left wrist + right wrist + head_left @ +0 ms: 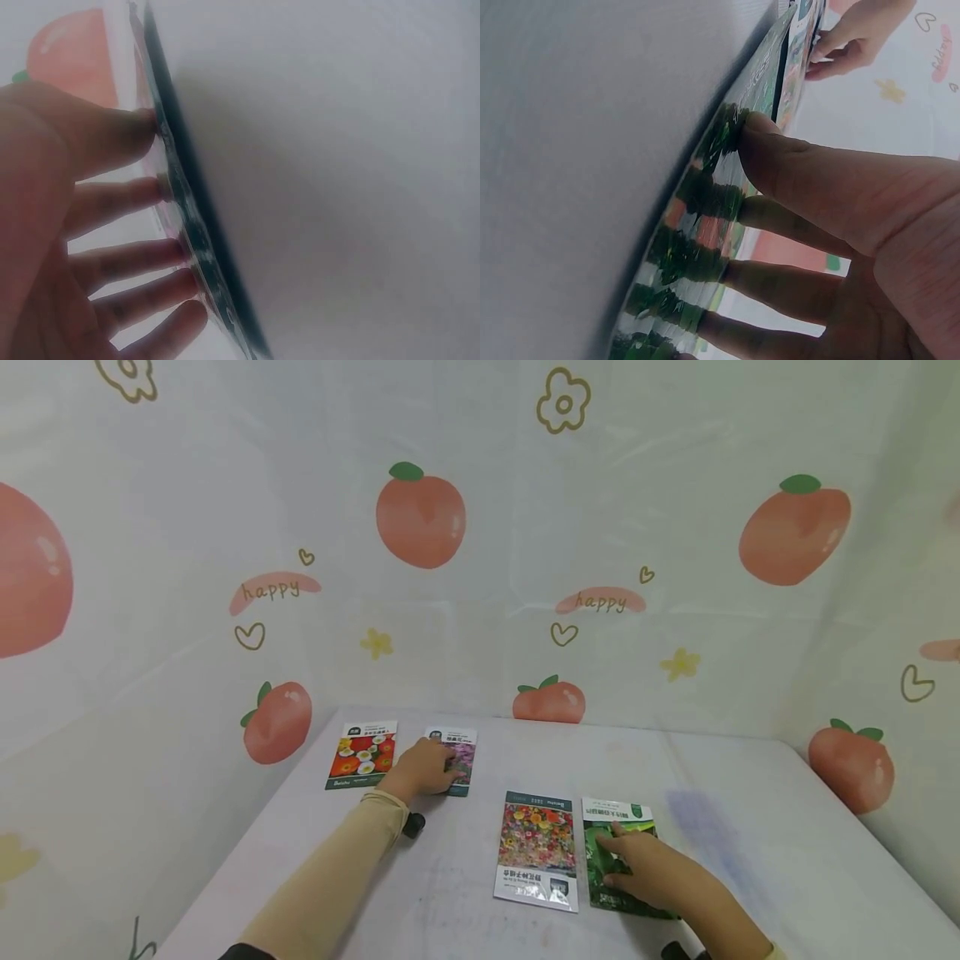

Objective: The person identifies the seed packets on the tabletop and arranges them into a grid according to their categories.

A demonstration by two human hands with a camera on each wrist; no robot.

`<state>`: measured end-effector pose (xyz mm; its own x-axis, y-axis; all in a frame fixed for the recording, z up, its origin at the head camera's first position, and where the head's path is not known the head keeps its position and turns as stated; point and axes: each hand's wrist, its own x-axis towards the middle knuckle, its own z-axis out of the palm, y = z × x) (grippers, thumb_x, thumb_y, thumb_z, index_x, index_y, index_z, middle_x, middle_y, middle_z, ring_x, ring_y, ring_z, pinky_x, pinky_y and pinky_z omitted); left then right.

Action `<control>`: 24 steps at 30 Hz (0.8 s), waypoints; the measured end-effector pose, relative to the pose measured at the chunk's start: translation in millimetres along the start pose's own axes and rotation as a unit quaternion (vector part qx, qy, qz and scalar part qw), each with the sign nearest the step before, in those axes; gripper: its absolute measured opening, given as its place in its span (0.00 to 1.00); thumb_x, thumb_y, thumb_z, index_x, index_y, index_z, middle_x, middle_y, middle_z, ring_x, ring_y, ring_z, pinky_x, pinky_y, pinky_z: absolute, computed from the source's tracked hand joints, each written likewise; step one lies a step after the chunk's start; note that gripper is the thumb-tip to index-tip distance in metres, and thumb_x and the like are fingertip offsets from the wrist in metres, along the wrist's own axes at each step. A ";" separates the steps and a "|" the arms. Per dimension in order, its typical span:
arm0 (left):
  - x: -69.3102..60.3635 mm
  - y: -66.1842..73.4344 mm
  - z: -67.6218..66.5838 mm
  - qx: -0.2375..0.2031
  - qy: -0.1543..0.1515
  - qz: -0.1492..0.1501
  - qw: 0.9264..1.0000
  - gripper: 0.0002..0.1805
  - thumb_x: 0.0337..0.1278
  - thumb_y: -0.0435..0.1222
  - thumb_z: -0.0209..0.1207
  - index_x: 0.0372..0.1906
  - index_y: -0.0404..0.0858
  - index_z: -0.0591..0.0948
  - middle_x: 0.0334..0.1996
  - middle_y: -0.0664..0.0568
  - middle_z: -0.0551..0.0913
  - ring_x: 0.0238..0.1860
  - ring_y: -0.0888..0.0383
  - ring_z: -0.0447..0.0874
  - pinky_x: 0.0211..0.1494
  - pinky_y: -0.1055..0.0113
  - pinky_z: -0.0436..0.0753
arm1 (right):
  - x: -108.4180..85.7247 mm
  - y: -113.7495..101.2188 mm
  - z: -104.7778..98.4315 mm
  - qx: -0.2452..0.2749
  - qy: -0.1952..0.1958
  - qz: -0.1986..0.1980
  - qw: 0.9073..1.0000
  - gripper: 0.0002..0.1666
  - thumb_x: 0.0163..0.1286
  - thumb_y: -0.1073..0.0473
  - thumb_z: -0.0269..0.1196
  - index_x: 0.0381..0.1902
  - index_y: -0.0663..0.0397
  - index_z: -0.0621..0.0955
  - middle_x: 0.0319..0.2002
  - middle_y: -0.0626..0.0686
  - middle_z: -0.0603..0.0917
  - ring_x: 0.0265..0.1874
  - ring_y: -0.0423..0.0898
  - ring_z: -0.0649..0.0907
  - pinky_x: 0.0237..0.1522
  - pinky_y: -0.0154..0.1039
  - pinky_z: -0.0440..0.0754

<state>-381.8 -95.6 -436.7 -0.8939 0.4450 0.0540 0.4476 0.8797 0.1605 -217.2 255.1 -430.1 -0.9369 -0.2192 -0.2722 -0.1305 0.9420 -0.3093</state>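
My left hand (422, 768) rests its fingertips on a seed packet with purple flowers (463, 760) at the back of the table. In the left wrist view, its spread fingers (127, 259) touch the packet's face, which lies flat. On the right, my right hand (648, 866) touches a green seed packet (618, 897), covering part of its picture. The right wrist view shows the thumb and spread fingers (787, 292) against the glossy green packet (705, 217). Neither hand curls round its packet.
A seed packet with red, orange and white flowers (363, 756) lies left of the purple one. Another with mixed flowers (536, 852) lies just left of the green packet. The white table (420, 893) meets a peach-printed cloth (480, 643) behind.
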 end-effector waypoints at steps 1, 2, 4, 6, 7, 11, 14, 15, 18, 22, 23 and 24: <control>0.5 1.0 0.4 0.000 0.002 0.002 1.000 0.22 0.71 0.46 0.65 0.58 0.35 0.87 0.55 0.39 0.86 0.58 0.38 0.82 0.64 0.41 0.83 | -0.3 0.0 0.3 0.001 0.000 -0.001 1.000 0.38 0.66 0.51 0.76 0.72 0.56 0.80 0.76 0.73 0.70 0.74 0.72 0.72 0.71 0.70 0.71; 0.9 2.1 0.4 -0.001 0.003 0.002 1.000 0.22 0.71 0.47 0.65 0.58 0.35 0.87 0.55 0.39 0.86 0.58 0.38 0.83 0.64 0.41 0.83 | -0.5 -0.2 0.1 0.002 0.001 -0.002 1.000 0.38 0.66 0.52 0.76 0.72 0.56 0.80 0.76 0.73 0.70 0.74 0.72 0.72 0.72 0.70 0.71; 1.8 3.9 0.5 -0.001 0.001 0.001 1.000 0.22 0.70 0.47 0.65 0.58 0.35 0.87 0.53 0.40 0.86 0.56 0.39 0.83 0.62 0.42 0.84 | -0.9 -0.6 -0.6 0.006 0.003 -0.004 1.000 0.38 0.66 0.52 0.76 0.71 0.56 0.80 0.76 0.73 0.70 0.74 0.72 0.72 0.72 0.70 0.70; 3.4 5.2 0.7 -0.001 0.000 0.001 1.000 0.22 0.70 0.48 0.65 0.58 0.36 0.87 0.52 0.40 0.86 0.55 0.40 0.83 0.61 0.42 0.84 | -1.2 -0.9 -1.6 0.010 0.007 -0.007 1.000 0.38 0.66 0.53 0.76 0.71 0.57 0.80 0.76 0.73 0.70 0.74 0.72 0.72 0.72 0.69 0.70; 4.5 5.8 0.5 -0.001 0.000 0.000 1.000 0.22 0.70 0.48 0.66 0.57 0.36 0.87 0.52 0.40 0.86 0.55 0.40 0.83 0.61 0.43 0.84 | -1.1 -1.0 -2.0 0.012 0.009 -0.007 1.000 0.38 0.66 0.53 0.76 0.71 0.57 0.80 0.76 0.73 0.70 0.74 0.71 0.72 0.72 0.69 0.70; 8.4 8.2 -1.2 0.006 -0.005 -0.001 1.000 0.23 0.70 0.48 0.65 0.59 0.36 0.87 0.55 0.38 0.85 0.58 0.39 0.83 0.62 0.42 0.84 | -0.3 -0.4 -2.0 0.006 0.013 -0.003 1.000 0.38 0.66 0.52 0.76 0.71 0.56 0.80 0.76 0.72 0.70 0.74 0.70 0.73 0.72 0.68 0.71; 9.3 10.4 -3.5 0.009 -0.015 -0.004 1.000 0.24 0.70 0.48 0.64 0.61 0.36 0.86 0.59 0.37 0.84 0.60 0.38 0.83 0.65 0.42 0.83 | 0.4 0.3 -1.0 -0.001 0.011 0.001 1.000 0.38 0.65 0.52 0.76 0.71 0.55 0.80 0.75 0.71 0.71 0.74 0.70 0.73 0.72 0.68 0.72; 9.5 10.7 -3.8 0.008 -0.019 -0.006 1.000 0.24 0.70 0.47 0.64 0.61 0.36 0.86 0.59 0.37 0.84 0.61 0.38 0.82 0.66 0.42 0.83 | 0.5 -0.1 -1.2 -0.001 0.010 0.003 1.000 0.38 0.66 0.52 0.76 0.71 0.55 0.80 0.75 0.71 0.71 0.74 0.70 0.73 0.72 0.68 0.72; 9.5 11.4 -4.8 0.007 -0.030 -0.010 0.999 0.25 0.70 0.48 0.63 0.63 0.37 0.85 0.61 0.37 0.83 0.62 0.38 0.82 0.68 0.42 0.81 | 0.3 -0.4 -0.7 0.002 0.008 0.005 1.000 0.37 0.66 0.52 0.76 0.71 0.55 0.80 0.76 0.71 0.71 0.74 0.70 0.73 0.72 0.68 0.72; 10.4 9.5 -3.6 0.005 -0.045 -0.012 0.999 0.26 0.69 0.47 0.62 0.66 0.38 0.83 0.65 0.37 0.81 0.66 0.37 0.80 0.71 0.42 0.79 | -0.1 -0.8 0.5 0.000 0.006 0.008 1.000 0.37 0.66 0.51 0.76 0.71 0.54 0.80 0.76 0.70 0.71 0.75 0.70 0.73 0.72 0.68 0.72; 10.4 9.0 -3.6 0.004 -0.048 -0.012 0.999 0.27 0.69 0.47 0.62 0.67 0.39 0.83 0.67 0.37 0.80 0.67 0.37 0.79 0.72 0.42 0.79 | -0.1 -0.5 1.1 -0.001 0.006 0.008 1.000 0.38 0.66 0.51 0.76 0.71 0.54 0.80 0.76 0.70 0.71 0.74 0.70 0.73 0.71 0.68 0.72; 10.6 8.7 -3.5 0.003 -0.052 -0.012 0.999 0.27 0.69 0.47 0.62 0.67 0.39 0.83 0.68 0.37 0.79 0.68 0.37 0.78 0.72 0.42 0.78 | -0.1 -0.3 1.3 -0.002 0.006 0.008 1.000 0.38 0.66 0.51 0.76 0.71 0.54 0.80 0.76 0.70 0.71 0.74 0.70 0.73 0.72 0.68 0.72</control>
<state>-387.4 -83.9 -431.4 -0.8976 0.4378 -0.0516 0.4260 0.8915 0.1542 -216.6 254.4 -431.2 -0.9426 -0.2012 -0.2666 -0.1165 0.9461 -0.3021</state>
